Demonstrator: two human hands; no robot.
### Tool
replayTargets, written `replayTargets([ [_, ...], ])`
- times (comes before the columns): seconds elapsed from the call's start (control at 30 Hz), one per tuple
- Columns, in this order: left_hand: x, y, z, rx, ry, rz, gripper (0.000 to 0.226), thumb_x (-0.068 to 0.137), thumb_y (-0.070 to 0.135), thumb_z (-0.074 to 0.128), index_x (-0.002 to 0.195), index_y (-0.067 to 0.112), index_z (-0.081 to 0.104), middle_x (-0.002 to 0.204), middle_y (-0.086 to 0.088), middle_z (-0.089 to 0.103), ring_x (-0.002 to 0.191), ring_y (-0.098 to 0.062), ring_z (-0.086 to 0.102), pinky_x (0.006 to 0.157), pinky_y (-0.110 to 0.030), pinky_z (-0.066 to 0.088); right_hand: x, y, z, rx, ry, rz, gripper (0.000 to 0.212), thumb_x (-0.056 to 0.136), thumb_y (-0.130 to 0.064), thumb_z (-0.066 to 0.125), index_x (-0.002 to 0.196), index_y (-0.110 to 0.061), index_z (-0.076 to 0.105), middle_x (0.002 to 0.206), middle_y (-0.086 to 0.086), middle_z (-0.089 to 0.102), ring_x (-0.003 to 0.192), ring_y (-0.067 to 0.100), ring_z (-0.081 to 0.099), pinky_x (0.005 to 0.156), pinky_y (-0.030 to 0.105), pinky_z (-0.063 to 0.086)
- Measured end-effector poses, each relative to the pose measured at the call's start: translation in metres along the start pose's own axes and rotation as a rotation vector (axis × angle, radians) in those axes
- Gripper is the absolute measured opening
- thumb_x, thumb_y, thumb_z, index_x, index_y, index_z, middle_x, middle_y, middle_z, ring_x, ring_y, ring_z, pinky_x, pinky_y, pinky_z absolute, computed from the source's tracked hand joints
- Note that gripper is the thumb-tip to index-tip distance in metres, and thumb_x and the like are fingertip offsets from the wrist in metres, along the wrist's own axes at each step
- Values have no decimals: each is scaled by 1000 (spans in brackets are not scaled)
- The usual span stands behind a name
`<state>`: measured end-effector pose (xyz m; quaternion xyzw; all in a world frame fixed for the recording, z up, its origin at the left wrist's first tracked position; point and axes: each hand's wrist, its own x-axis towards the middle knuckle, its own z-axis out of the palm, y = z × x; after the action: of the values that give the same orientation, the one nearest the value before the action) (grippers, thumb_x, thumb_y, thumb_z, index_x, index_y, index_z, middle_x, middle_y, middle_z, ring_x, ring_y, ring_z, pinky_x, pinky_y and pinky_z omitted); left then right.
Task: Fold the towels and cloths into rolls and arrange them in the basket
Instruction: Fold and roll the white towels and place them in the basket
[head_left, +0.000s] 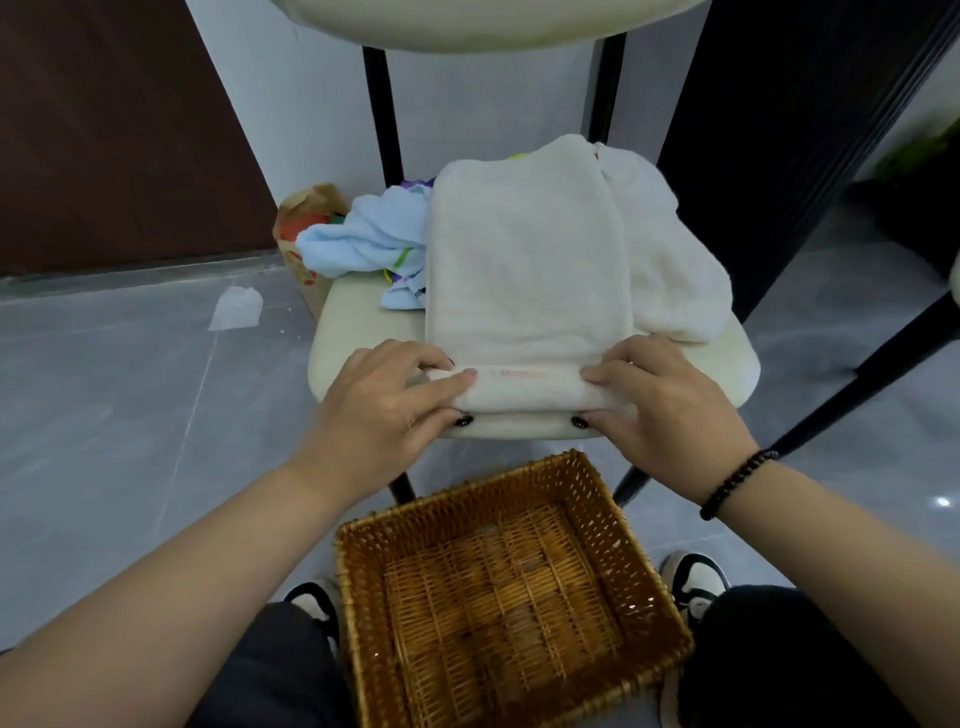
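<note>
A person's left hand (384, 400) and right hand (660, 400) grip the near end of a white towel (524, 270) folded into a long strip on the cream seat of a chair (358, 322). The fingers (447, 382) of each hand curl over the first turn of the roll at the seat's front edge, thumbs tucked beneath it, one hand at either end of the roll. The strip runs from the front edge toward the back of the seat. A second white towel (675, 270) lies crumpled along the seat's right edge, touching the strip; a pale blue cloth (363, 239) is bunched at the left rear corner. A wicker basket (592, 499) sits on the floor just before the chair, between the person's knees, with no rolls in it. A beaded bracelet (737, 483) circles the right wrist.
</note>
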<state>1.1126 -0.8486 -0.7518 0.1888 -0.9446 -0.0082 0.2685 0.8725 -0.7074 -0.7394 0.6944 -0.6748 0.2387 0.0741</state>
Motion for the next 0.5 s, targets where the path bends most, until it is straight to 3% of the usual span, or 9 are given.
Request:
replayTargets([
  [0.13, 3, 2, -4, -25, 13, 4, 29, 85, 29, 63, 107, 14, 75, 94, -7, 66, 84, -25, 60, 65, -40, 47, 6, -3, -7, 14, -29, 11, 16, 75, -12, 77, 88, -7, 68, 88, 6, 60, 82, 28, 58, 59, 44, 55],
  [0.3, -2, 7, -7, -7, 47, 7, 25, 86, 25, 61, 104, 16, 75, 93, -2, 68, 84, -19, 57, 67, -37, 43, 2, -8, -9, 10, -70, 29, 15, 76, -10, 76, 89, -6, 69, 89, 6, 60, 81, 29, 58, 61, 43, 55],
  [0.5, 1, 10, -8, -79, -10, -186, 32, 83, 31, 50, 102, 20, 73, 98, 2, 61, 96, -20, 47, 76, -33, 32, 8, -15, -3, 7, -71, 34, 7, 88, -8, 62, 89, -2, 67, 88, 10, 57, 81, 27, 51, 64, 42, 51],
])
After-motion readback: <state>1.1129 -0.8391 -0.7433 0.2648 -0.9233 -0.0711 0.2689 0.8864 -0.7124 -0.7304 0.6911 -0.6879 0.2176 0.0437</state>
